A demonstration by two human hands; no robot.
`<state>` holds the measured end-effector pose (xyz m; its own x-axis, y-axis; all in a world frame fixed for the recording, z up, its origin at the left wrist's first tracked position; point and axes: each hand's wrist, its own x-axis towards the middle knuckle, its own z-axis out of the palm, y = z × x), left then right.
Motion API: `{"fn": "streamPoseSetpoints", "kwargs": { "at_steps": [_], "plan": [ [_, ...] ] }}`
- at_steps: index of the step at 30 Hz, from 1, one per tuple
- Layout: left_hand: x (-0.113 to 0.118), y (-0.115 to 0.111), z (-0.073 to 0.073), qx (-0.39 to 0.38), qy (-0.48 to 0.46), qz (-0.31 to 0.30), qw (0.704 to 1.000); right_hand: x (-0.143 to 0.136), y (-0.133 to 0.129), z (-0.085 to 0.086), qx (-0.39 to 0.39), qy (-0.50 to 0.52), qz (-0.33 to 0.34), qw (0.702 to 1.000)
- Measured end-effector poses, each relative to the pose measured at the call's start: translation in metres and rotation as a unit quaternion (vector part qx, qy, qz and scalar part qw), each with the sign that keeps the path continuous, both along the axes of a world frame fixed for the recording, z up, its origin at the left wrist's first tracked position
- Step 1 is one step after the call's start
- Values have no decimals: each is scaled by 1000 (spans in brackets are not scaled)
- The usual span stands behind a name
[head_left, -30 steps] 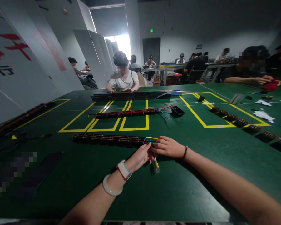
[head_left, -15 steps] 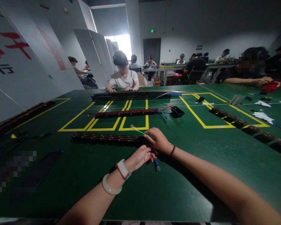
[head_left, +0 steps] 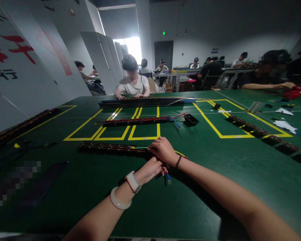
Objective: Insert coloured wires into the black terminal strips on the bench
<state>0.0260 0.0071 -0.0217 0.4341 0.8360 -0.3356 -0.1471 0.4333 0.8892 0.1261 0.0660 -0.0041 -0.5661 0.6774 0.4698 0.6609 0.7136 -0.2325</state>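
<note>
A long dark strip with thin copper-coloured lines lies on the green table, its right end hidden under my hands. My right hand is closed on a green-yellow wire, whose tip lies over the strip. Behind that wrist a yellow wire with a red end sticks out. My left hand, just below, has its fingers curled round wires at the strip's end. From under its fingers pokes a blue wire end with a ring terminal. What else the fingers hold is hidden.
Behind the strip lies a similar strip with red and blue wires, beside a small black box. Another strip lies at right. Yellow tape marks the table. Across it a person sits by long dark bars.
My right hand has moved slightly left, and the green-yellow wire has swung down and left onto the strip. The yellow wire now shows behind my right wrist. My left hand stays almost in place.
</note>
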Motion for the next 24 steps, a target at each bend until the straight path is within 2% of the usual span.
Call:
{"fn": "streamPoseSetpoints", "kwargs": {
  "at_steps": [5,9,13,16,18,19,24],
  "plan": [
    [0,-2,1,8,-11,13,1000,4,-5,-4,30,10,5,999],
    [-1,-2,2,35,7,11,999,22,-11,-4,27,37,9,999],
    [-5,2,4,90,124,-17,988,49,-12,-3,13,46,-11,999],
    [-10,5,5,158,238,-39,957,68,-10,-9,2,26,-41,999],
    [-13,5,8,225,323,-51,918,77,-8,-15,-11,-8,-50,999],
    [-14,4,10,262,372,-54,889,81,-7,-19,-17,-23,-52,998],
    [-18,0,18,413,591,-87,687,88,-4,-28,-42,-29,-64,997]
  ]
}}
